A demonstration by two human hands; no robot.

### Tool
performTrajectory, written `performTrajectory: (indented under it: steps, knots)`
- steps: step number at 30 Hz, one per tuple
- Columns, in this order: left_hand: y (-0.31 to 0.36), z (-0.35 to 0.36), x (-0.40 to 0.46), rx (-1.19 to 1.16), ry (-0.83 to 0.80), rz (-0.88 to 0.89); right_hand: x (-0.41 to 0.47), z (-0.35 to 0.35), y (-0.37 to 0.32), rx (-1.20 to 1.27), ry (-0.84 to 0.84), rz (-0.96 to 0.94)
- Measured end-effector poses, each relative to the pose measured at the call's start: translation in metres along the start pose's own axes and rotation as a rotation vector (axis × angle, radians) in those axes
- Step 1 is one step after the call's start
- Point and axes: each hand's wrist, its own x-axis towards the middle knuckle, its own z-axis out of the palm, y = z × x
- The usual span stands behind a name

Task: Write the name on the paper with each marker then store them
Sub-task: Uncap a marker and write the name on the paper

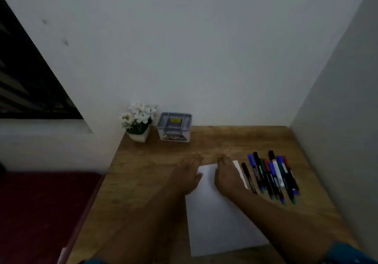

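Note:
A white sheet of paper lies on the wooden desk. My left hand rests flat at the paper's far left corner, fingers spread. My right hand lies flat on the paper's far right part, holding nothing. Several capped markers in black, blue, green and red lie side by side on the desk just right of the paper. A clear plastic box with a grey clip lid stands at the back of the desk.
A small white pot of white flowers stands left of the box. White walls close the desk at the back and right. A dark red surface lies lower, off the desk's left edge.

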Motion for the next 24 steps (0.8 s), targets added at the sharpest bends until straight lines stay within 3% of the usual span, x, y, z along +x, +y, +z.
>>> performTrajectory:
  steps: [3,8,13,15,18,21,24]
  knots:
    - [-0.006,0.027,-0.021,-0.029,-0.119,-0.048,-0.014,0.03,0.003,-0.094,-0.068,0.039]
    - [-0.012,0.05,-0.027,0.021,-0.01,-0.088,-0.013,0.053,0.016,-0.146,-0.004,-0.069]
    - [-0.015,0.053,-0.028,0.07,-0.022,-0.152,0.003,0.044,0.024,-0.004,-0.03,-0.2]
    - [-0.018,0.053,-0.029,0.074,-0.055,-0.176,0.012,0.027,0.039,0.009,0.123,-0.217]
    - [-0.019,0.05,-0.031,0.092,-0.077,-0.21,0.022,-0.008,0.068,-0.17,0.331,-0.079]
    - [-0.009,0.041,-0.036,0.07,-0.034,-0.236,0.026,-0.024,0.087,-0.292,0.35,0.112]
    - [0.007,0.034,-0.046,-0.001,0.071,-0.225,0.026,-0.021,0.086,-0.277,0.364,0.112]
